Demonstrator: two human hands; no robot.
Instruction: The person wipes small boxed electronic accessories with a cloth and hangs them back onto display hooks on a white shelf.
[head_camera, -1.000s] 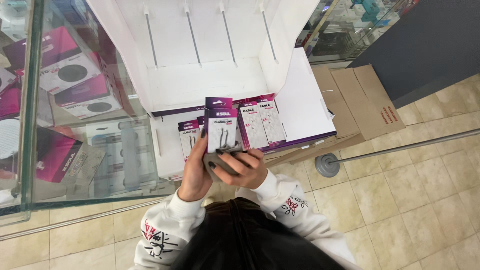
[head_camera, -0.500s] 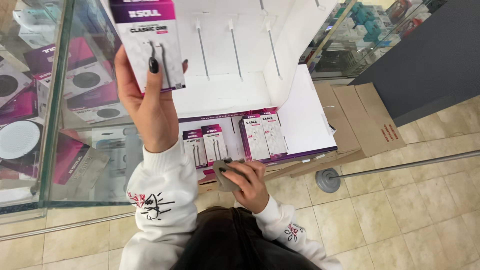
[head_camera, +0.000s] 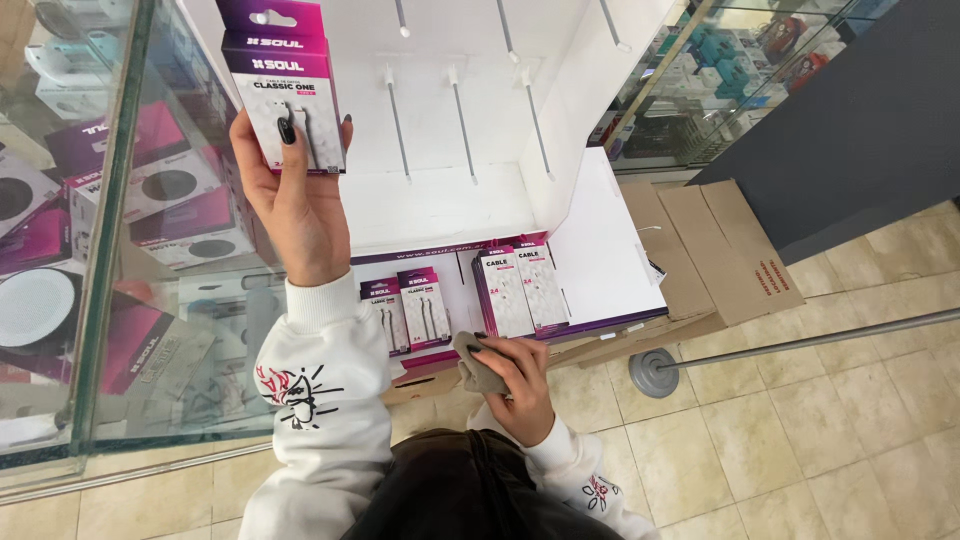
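Clenching a grey cloth (head_camera: 476, 366) low by the lap, the right hand (head_camera: 513, 385) sat nearest; beyond it boxed cables (head_camera: 512, 290) lay in the white display stand (head_camera: 600, 250), and the left hand (head_camera: 290, 195) gripped a purple-and-white cable box (head_camera: 285, 85) raised before the pegs (head_camera: 460, 120).

Lighting: bright, even and diffuse, casting only soft shadows. Glass cabinet (head_camera: 70, 200) at left is reflecting glare, hazing its contents. White display stand (head_camera: 440, 200) is appearing nearly overexposed. Edges are bending from wide-angle distortion. Focus is holding sharp.
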